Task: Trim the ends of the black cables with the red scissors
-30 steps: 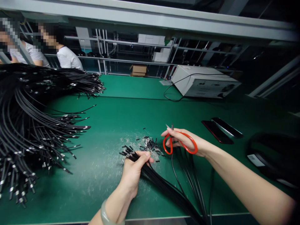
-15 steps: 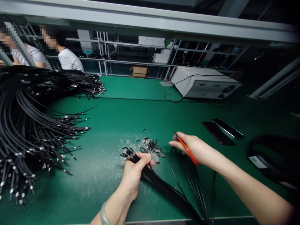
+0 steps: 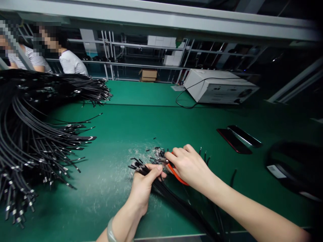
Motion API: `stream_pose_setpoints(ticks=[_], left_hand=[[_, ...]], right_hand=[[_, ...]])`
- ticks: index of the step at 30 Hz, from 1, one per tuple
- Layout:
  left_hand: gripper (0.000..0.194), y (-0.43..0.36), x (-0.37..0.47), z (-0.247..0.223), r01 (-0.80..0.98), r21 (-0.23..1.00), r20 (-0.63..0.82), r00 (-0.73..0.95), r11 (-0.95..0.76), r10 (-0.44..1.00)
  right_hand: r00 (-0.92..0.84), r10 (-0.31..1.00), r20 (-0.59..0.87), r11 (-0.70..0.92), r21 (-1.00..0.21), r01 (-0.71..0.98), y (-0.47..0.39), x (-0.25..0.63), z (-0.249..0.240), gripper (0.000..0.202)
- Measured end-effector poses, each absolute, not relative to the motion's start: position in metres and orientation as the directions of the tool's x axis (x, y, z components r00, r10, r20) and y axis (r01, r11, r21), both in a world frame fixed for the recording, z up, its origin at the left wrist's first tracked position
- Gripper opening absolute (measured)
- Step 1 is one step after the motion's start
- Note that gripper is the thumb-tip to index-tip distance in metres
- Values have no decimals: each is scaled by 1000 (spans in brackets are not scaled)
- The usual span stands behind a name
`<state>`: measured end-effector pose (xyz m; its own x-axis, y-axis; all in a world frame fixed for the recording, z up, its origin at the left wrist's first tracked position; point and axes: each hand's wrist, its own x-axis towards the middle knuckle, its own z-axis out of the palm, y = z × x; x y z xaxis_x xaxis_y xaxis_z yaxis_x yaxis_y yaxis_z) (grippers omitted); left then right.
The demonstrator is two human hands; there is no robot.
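Observation:
My left hand (image 3: pixel 143 185) is closed round a bundle of black cables (image 3: pixel 174 198), whose cut ends stick out past the thumb to the upper left. Orange-handled cutting pliers (image 3: pixel 178 174) are gripped in my right hand (image 3: pixel 190 164), just right of my left fingers. The jaws of the pliers point left, over the far side of the bundle; whether they touch a cable I cannot tell. Short black cable offcuts (image 3: pixel 156 148) and fine pale strands (image 3: pixel 118 164) lie on the green table (image 3: pixel 113 124) beyond and beside my left hand.
A large heap of black cables (image 3: pixel 27 111) covers the left side. Two phones (image 3: pixel 234 139) lie at right, with a black coil (image 3: pixel 290 164) beyond them. A white machine (image 3: pixel 214 87) and a cardboard box (image 3: pixel 148 74) stand at the back. Two people (image 3: pixel 72 62) sit far left.
My right hand has moved left with the pliers, from over the table to beside my left hand, and turned so the jaws point left. My left hand keeps its hold on the bundle.

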<state>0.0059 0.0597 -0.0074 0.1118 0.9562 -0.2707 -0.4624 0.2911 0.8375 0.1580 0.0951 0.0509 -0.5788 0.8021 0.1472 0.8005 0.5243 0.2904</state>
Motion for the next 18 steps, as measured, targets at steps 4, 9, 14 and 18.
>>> stream_pose_setpoints(ticks=[4, 9, 14, 18], left_hand=[[21, 60, 6, -8, -470, 828, -286, 112, 304, 952], [21, 61, 6, -8, -468, 834, -279, 100, 292, 955], [22, 60, 6, -6, -476, 826, -287, 107, 302, 952], [23, 60, 6, -6, -487, 820, -270, 130, 299, 954]], right_hand=[[-610, 777, 155, 539, 338, 772, 96, 159, 51, 14], [-646, 753, 126, 565, 378, 733, 99, 160, 52, 13], [-671, 734, 102, 609, 340, 717, 103, 164, 59, 16], [-668, 739, 86, 632, 253, 732, 106, 167, 62, 22]])
